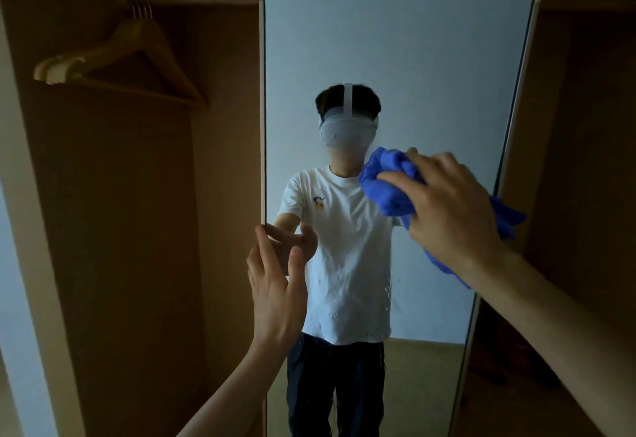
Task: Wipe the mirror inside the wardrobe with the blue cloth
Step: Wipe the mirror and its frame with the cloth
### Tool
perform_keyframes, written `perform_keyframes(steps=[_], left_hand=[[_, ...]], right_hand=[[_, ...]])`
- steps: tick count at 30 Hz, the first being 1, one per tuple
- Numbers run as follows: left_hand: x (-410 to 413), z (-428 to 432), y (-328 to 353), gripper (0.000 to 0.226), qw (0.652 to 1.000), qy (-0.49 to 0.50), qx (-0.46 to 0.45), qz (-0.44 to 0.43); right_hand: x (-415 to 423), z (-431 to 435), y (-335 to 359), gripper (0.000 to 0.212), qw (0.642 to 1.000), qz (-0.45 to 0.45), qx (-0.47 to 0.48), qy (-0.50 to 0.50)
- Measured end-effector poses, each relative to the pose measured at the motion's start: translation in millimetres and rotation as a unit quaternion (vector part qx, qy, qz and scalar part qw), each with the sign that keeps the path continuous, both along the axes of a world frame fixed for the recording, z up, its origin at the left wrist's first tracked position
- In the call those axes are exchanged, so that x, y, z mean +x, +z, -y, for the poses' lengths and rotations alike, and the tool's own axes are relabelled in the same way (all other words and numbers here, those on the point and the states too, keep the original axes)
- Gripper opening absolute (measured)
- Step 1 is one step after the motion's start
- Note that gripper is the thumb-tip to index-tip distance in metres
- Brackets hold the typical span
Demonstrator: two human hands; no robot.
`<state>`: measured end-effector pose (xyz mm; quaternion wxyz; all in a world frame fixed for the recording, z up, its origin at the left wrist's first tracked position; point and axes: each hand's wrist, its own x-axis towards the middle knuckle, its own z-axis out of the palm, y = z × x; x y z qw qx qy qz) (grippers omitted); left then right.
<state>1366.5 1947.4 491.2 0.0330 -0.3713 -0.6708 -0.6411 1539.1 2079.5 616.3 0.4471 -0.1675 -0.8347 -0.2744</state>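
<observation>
1. A white headset point(347, 132) sits across the eyes, with a white strap point(348, 99) running up over the top of the head.
2. The T-shirt point(344, 264) is white and short-sleeved, with a small blue-and-orange emblem point(319, 203) on the chest.
3. The trousers point(309, 385) are dark.
4. The left hand point(275, 285) and right hand point(451, 209) are bare, as are both forearms.

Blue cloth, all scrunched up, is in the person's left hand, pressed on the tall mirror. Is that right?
Not quite. The head view shows the scrunched blue cloth in the right hand, pressed on the tall pale-framed mirror. The left hand holds no cloth; it touches the mirror's left edge.
</observation>
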Motion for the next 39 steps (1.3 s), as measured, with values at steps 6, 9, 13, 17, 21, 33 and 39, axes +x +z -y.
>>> perform_keyframes(steps=[6,9,13,17,21,33,39], left_hand=[[-1.5,-1.7,-2.6,0.081,1.0,0.005,0.004,0.001],[-2.1,-2.7,-1.2,0.083,1.0,0.007,0.005,0.008],[-2.8,-2.1,-2.8,0.08,1.0,0.011,0.009,0.0],[-7.4,-1.9,-7.8,0.078,1.0,0.008,0.012,-0.006],[-13.8,-2.9,-11.2,0.076,1.0,0.005,0.012,-0.009],[-11.8,-5.5,-4.9,0.068,0.999,0.01,0.041,0.021],[-18.4,4.4,-0.9,0.065,0.999,-0.007,0.036,0.023]], right_hand=[[-7.8,17.2,-71.6,0.057,0.995,0.101,0.0,0.018],[-4.7,17.4,-79.6,0.056,0.989,0.142,-0.017,0.028],[-5.9,11.5,-30.6,0.054,0.998,0.049,-0.014,0.023],[-9.9,9.0,-13.2,0.054,1.0,-0.004,-0.011,0.006],[-15.9,21.2,-56.5,0.057,0.995,0.093,0.027,0.014],[-38.3,32.9,-32.1,0.047,0.995,0.08,0.06,0.014],[-34.4,28.0,-22.5,0.053,0.994,0.098,0.029,0.025]])
